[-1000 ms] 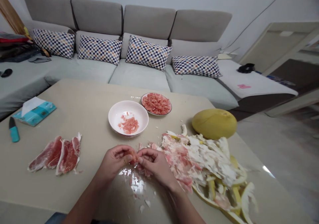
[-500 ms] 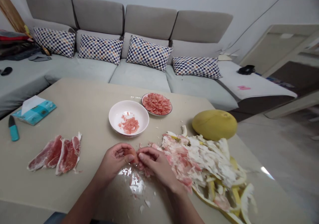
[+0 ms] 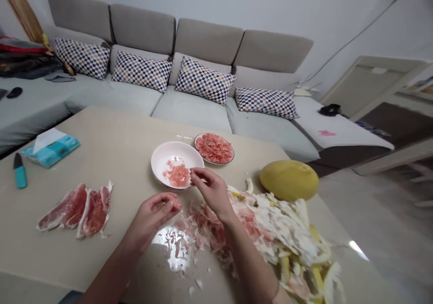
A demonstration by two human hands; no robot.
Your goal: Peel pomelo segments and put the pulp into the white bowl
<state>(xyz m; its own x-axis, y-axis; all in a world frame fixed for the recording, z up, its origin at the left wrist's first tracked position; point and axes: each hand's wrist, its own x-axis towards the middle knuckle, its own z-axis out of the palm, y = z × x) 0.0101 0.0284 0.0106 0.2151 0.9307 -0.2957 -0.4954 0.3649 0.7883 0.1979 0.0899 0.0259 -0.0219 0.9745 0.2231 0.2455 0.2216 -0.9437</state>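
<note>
My left hand (image 3: 152, 216) is closed round a small piece of pink pomelo flesh (image 3: 174, 200) above the table. At the right rim of the white bowl (image 3: 158, 164), my right hand (image 3: 211, 189) has thumb and fingers pinched together; whatever is between them is too small to make out. Loose pink pulp (image 3: 177, 175) lies in the bottom of the bowl. Behind it, a dark-rimmed plate is heaped with pomelo pulp (image 3: 214, 147). Under my right forearm spreads a pile of pink membrane scraps (image 3: 211, 223).
Pomelo segments (image 3: 96, 209) lie at the left, with a teal-handled knife (image 3: 20, 175) and a tissue pack (image 3: 56, 149) beyond. On the right are white pith and peel (image 3: 287, 227) and a whole yellow pomelo (image 3: 289, 180). A sofa (image 3: 192, 110) stands behind the table.
My right hand has left the pomelo piece and moved up to the bowl's right rim. My left hand keeps the piece, slightly left of before. The view has tilted a little.
</note>
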